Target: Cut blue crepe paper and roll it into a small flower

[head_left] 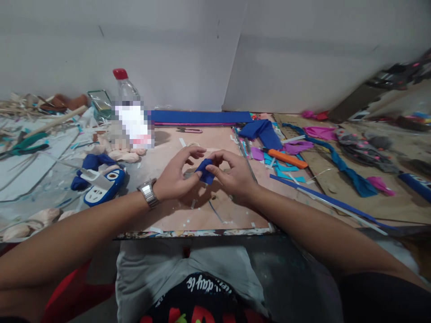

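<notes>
A small folded piece of blue fabric [208,176] is held up between my two hands, just above the work board [175,211]. My right hand [234,172] pinches it with the thumb in front and the fingers curled behind. From the other side, my left hand [178,174] presses its thumb tip to the cloth's left edge, its other fingers arched above. A metal watch [148,194] is on my left wrist. Behind the hands, a pair of thread snips [190,130] lies on the board, near a long folded strip of blue fabric [202,118].
To the left are a blue-and-white power strip [106,186], a red-capped bottle [126,89] and green-handled pliers [32,142]. On the right lie an orange utility knife [288,158], blue cloth [261,133], pink scraps [319,133] and a long blue strip [323,197]. A wall stands behind the table.
</notes>
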Motion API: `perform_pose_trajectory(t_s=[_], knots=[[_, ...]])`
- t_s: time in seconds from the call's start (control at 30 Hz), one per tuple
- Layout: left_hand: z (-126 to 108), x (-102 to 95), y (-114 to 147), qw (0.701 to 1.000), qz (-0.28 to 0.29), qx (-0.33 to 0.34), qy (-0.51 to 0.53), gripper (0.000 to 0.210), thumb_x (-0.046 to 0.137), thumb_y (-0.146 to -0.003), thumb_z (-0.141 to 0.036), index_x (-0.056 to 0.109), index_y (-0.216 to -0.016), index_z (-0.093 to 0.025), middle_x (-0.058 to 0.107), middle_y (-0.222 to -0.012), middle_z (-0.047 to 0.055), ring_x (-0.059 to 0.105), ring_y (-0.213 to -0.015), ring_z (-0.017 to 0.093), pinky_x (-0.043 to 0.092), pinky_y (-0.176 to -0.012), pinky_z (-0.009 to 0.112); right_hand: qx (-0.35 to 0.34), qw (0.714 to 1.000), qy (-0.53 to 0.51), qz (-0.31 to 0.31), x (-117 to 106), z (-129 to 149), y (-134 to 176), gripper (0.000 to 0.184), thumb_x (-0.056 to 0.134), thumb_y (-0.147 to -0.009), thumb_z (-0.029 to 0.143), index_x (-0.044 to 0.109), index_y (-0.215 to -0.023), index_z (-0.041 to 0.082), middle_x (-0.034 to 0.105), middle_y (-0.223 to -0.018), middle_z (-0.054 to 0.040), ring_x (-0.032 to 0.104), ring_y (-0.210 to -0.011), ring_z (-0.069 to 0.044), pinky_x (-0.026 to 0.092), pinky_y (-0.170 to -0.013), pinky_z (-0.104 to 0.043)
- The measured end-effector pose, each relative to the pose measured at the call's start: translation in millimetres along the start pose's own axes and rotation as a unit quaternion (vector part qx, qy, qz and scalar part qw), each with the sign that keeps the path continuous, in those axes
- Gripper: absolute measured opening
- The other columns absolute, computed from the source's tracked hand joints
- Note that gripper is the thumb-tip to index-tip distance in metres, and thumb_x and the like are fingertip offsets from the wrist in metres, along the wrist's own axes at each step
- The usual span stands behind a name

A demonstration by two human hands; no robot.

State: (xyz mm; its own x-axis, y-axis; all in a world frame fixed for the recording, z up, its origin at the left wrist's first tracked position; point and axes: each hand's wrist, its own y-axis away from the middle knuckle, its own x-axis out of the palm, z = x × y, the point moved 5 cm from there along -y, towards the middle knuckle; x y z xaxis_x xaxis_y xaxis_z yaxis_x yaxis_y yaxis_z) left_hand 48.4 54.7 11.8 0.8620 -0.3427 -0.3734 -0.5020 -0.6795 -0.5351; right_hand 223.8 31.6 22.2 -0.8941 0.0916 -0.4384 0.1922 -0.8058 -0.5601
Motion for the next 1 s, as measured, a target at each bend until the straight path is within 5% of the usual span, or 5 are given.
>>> perform_pose_trajectory(t_s=[0.13, 0.47, 0.63, 0.8, 1.0], knots=[[-4, -0.4, -3, 1.0, -0.007, 0.007, 0.028, 0.021, 0.068, -0.096, -0.032, 0.069, -0.113, -0.021, 0.07, -0.116, 0.01, 0.065, -0.109, 0.023, 0.053, -0.094, 0.038, 0.0, 1.0, -0.018, 0.01, 3, -3, -1, 0.019, 0.076, -0.092, 0.036, 0.073, -0.099, 0.019, 0.074, -0.086, -0.0021, 0.065, -0.077, -0.016, 0.054, -0.075, -0.031], [3, 2.6, -3, 0.993, -0.028, -0.077, 0.089, 0.02, 0.066, -0.097, -0.034, 0.067, -0.108, -0.017, 0.071, -0.106, 0.007, 0.068, -0.097, 0.018, 0.055, -0.083, 0.029, 0.02, 0.998, -0.059, 0.021, 5, -7, 1, 0.032, 0.076, -0.092, 0.045, 0.075, -0.111, 0.02, 0.076, -0.094, -0.0041, 0.067, -0.082, -0.017, 0.055, -0.08, -0.032], [7, 0.3, -2, 0.985, -0.05, -0.108, 0.126, 0.016, 0.063, -0.098, -0.029, 0.066, -0.109, -0.017, 0.07, -0.104, 0.006, 0.068, -0.091, 0.015, 0.055, -0.081, 0.027, -0.025, 0.999, -0.014, 0.031, 3, 0, 2, 0.049, 0.087, -0.08, 0.044, 0.068, -0.119, 0.021, 0.073, -0.102, -0.0054, 0.064, -0.082, -0.018, 0.054, -0.079, -0.034], [10, 0.6, -3, 0.986, -0.055, -0.106, 0.117, 0.015, 0.064, -0.097, -0.027, 0.066, -0.107, -0.016, 0.068, -0.101, 0.005, 0.066, -0.089, 0.014, 0.055, -0.08, 0.026, -0.047, 0.998, 0.031, 0.01, 1, 4, 2, 0.019, 0.077, -0.09, 0.033, 0.068, -0.101, 0.021, 0.074, -0.096, -0.0039, 0.065, -0.08, -0.017, 0.053, -0.078, -0.033], [11, 0.5, -2, 0.987, -0.06, -0.106, 0.109, 0.014, 0.065, -0.095, -0.027, 0.066, -0.104, -0.016, 0.068, -0.098, 0.004, 0.065, -0.085, 0.014, 0.055, -0.077, 0.026, -0.073, 0.996, 0.053, 0.006, -1, 11, -1, 0.013, 0.074, -0.094, 0.033, 0.072, -0.091, 0.021, 0.075, -0.088, -0.0034, 0.068, -0.081, -0.018, 0.054, -0.079, -0.033]])
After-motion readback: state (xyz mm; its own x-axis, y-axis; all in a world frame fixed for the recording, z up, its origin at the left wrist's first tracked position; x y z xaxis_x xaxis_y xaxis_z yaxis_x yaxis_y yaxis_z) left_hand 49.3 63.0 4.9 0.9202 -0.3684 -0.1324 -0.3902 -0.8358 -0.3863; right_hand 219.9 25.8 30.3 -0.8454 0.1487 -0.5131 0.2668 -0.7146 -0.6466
